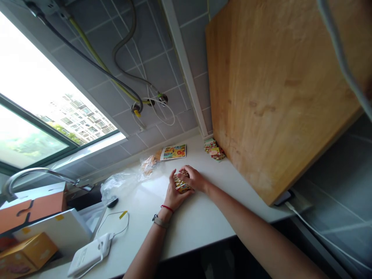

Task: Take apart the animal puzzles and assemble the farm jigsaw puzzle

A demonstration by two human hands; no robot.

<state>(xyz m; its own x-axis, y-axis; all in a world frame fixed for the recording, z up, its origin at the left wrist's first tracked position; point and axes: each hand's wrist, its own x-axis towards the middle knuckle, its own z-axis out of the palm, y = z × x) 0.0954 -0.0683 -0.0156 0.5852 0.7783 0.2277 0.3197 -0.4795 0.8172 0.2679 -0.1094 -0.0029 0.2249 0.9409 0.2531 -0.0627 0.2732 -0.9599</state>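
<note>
In the middle of the white counter, a bunch of small colourful pieces with pale edges, which look like jigsaw puzzle pieces (181, 186), is gathered between my two hands. My left hand (173, 195) is cupped around their left and lower side, thumb toward the right. Curled over the top and right side is my right hand (194, 179). The palms hide part of the bunch. Beyond the hands lies a picture card (173, 152) with a bright printed scene. To the right, a loose pile of similar colourful pieces (214, 150) sits by the wooden board.
A large wooden board (279, 93) leans over the right side. Clear plastic bags (120, 184), one with brownish pieces (149, 164), lie left of the hands. A white power bank (90, 255) with a cable is at the front left, near boxes (37, 254) and a faucet (43, 170).
</note>
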